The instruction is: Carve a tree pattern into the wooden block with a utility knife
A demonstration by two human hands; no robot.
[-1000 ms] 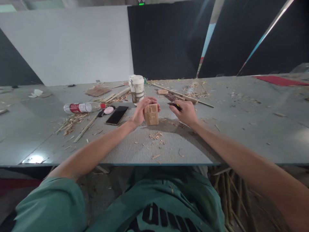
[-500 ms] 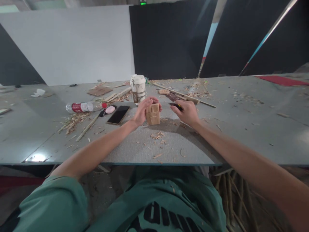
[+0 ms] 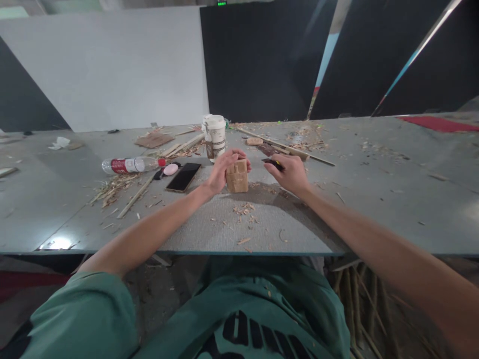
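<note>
A small carved wooden block [image 3: 237, 180] stands upright on the grey table [image 3: 209, 237], with cut lines on its near face. My left hand [image 3: 221, 171] is wrapped round its back and left side, fingers over the top; the fingertips show at its right edge. To the right and apart from the block, my right hand [image 3: 290, 172] is closed around a utility knife [image 3: 275, 164], black with a bit of yellow. The knife's tip points left toward the block. Wood shavings [image 3: 245, 209] lie on the table in front of the block.
A paper cup [image 3: 215, 137] stands behind my left hand. Left of it lie a phone [image 3: 183, 177], a pink oval object [image 3: 171, 170] and a plastic bottle [image 3: 130, 165]. Wooden strips [image 3: 288, 148] lie behind my right hand. A flat wood piece [image 3: 154, 140] and scraps are at the back.
</note>
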